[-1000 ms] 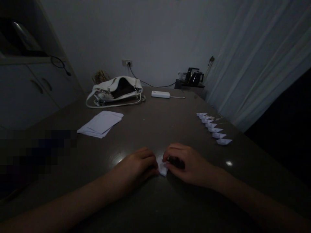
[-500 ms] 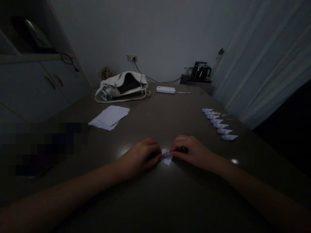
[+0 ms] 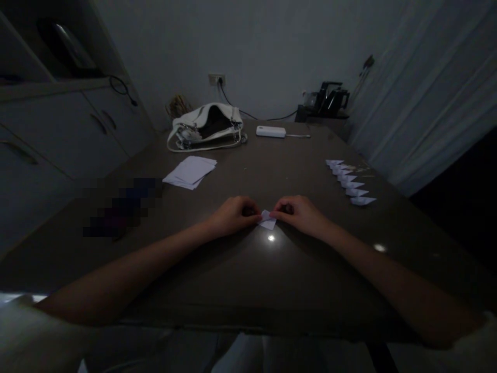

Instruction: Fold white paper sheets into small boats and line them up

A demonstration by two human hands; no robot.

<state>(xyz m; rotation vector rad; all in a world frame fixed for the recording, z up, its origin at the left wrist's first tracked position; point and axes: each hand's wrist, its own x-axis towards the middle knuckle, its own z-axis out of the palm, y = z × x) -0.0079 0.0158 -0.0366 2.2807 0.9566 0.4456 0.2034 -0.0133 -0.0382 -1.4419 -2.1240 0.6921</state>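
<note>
A small folded piece of white paper (image 3: 267, 223) is held low at the table's near middle. My left hand (image 3: 236, 215) pinches its left corner between thumb and fingers. On the opposite side, my right hand (image 3: 301, 213) pinches the right corner the same way. Fingertips hide both ends of the paper. Several folded paper boats (image 3: 362, 200) stand in a row on the right of the table. To the left beyond my hands lies a stack of white paper sheets (image 3: 190, 171), slightly fanned.
A white handbag (image 3: 207, 122) lies open at the back left. A white power bank (image 3: 271, 131) with a short cable is at the far side. Behind, a black kettle (image 3: 336, 102) stands on a small stand. A blurred patch covers the table's left (image 3: 120, 210).
The view has tipped downward, so the table's near edge and my lap now show. Both hands still pinch the folded paper, with little change in their grip.
</note>
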